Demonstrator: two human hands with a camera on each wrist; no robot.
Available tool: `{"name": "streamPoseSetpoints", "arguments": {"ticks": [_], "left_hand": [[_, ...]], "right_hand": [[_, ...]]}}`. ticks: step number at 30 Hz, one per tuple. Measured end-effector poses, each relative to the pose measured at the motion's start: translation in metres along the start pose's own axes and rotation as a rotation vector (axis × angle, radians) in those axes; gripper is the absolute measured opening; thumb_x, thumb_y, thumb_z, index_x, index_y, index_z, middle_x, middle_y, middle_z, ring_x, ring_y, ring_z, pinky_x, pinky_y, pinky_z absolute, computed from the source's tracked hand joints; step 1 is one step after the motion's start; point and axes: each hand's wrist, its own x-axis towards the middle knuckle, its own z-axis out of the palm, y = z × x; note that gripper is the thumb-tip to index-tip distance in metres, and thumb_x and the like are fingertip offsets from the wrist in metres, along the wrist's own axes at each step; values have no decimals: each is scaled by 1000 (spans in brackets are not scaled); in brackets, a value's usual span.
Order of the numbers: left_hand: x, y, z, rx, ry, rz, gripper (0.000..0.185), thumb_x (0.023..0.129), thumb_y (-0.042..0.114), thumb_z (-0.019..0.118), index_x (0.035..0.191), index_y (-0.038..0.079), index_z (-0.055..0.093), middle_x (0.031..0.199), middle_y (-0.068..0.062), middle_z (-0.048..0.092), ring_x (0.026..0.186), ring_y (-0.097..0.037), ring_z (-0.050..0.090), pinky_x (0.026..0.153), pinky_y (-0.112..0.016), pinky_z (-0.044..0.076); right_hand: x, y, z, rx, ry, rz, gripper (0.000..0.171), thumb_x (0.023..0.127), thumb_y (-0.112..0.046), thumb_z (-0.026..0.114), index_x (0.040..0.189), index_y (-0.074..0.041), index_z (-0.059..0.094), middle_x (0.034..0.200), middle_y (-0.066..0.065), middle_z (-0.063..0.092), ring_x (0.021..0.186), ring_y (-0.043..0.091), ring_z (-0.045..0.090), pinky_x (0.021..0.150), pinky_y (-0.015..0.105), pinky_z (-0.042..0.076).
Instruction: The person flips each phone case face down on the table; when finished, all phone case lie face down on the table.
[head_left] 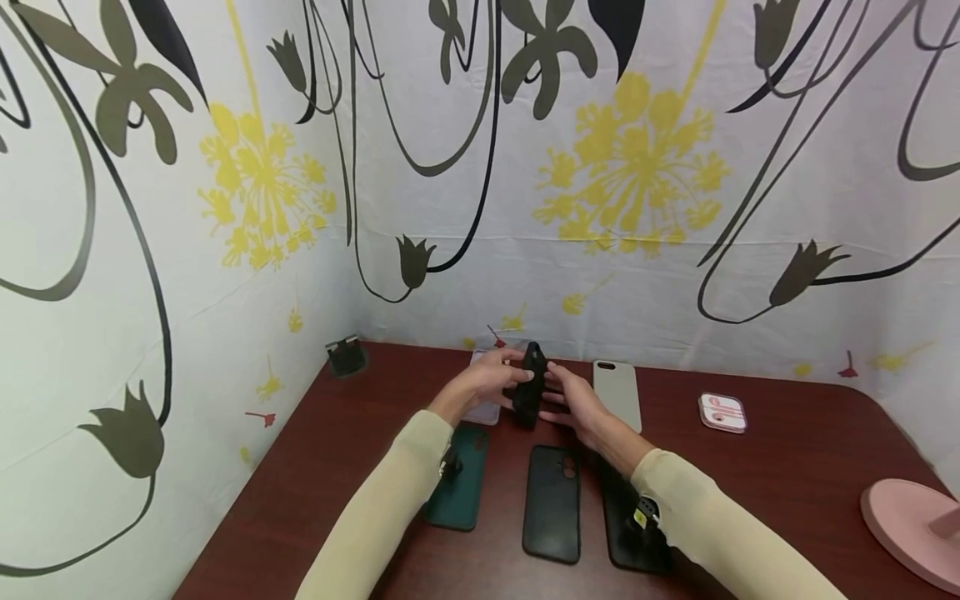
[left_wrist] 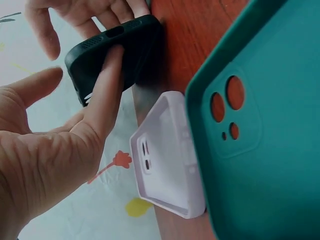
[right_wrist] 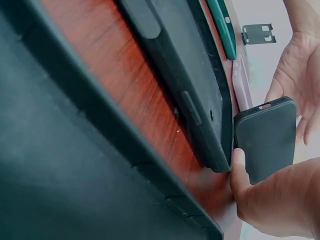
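A black phone case [head_left: 531,385] is held on end near the back of the table, between both hands. My left hand [head_left: 491,379] holds it from the left; its thumb [left_wrist: 114,65] lies against the inside of the case, just below the bottom-edge openings. From the other side my right hand [head_left: 581,404] grips it, with the thumb [right_wrist: 241,167] at the case's edge. A lilac phone case [left_wrist: 167,155] lies beside and partly behind the left hand. Closer in is a teal phone case [head_left: 461,483] with its camera holes showing in the left wrist view.
Two more black phone cases lie in front, one in the middle [head_left: 551,504] and one under the right forearm [head_left: 630,525]. A grey case [head_left: 617,396] lies behind the right hand. Farther right are boxed earphones [head_left: 722,412] and a pink round base [head_left: 911,525]. A dark piece [head_left: 347,358] stands in the back left corner.
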Motion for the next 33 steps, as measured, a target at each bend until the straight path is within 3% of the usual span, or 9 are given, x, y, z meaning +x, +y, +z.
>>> {"name": "streamPoseSetpoints", "arguments": {"ticks": [6, 16, 23, 28, 33], "left_hand": [[3, -3, 0, 21, 15, 4, 56, 106, 9, 62, 160, 11, 44, 156, -22, 54, 136, -40, 62, 84, -49, 66], [2, -9, 1, -5, 39, 11, 50, 107, 4, 58, 156, 5, 47, 156, -23, 53, 130, -40, 66, 86, -48, 66], [1, -8, 2, -69, 39, 18, 55, 108, 3, 55, 161, 7, 40, 159, -22, 51, 130, -37, 66, 89, -45, 65], [4, -8, 3, -70, 39, 38, 55, 108, 3, 56, 160, 7, 40, 154, -23, 56, 124, -36, 69, 86, -43, 66], [6, -7, 7, 1, 57, 51, 53, 107, 2, 57, 158, 6, 43, 150, -23, 59, 119, -34, 72, 83, -42, 66]], "right_hand": [[1, 1, 0, -3, 10, 1, 69, 114, -48, 34, 165, -3, 30, 171, 20, 32, 156, 39, 36, 118, 52, 49], [1, 0, 5, -5, 81, 2, 63, 116, -38, 28, 166, 0, 23, 170, 24, 31, 151, 39, 39, 118, 52, 48], [3, 0, 5, -91, 128, -66, 51, 114, -9, 33, 162, 6, 26, 164, 29, 34, 148, 42, 43, 120, 54, 46], [5, -1, 2, -156, 151, -86, 56, 109, -2, 45, 161, 7, 27, 162, 32, 37, 146, 45, 47, 117, 56, 48], [7, 0, -2, -214, 194, -82, 61, 104, 1, 56, 160, 5, 30, 156, 31, 43, 136, 43, 55, 108, 49, 56]]}}
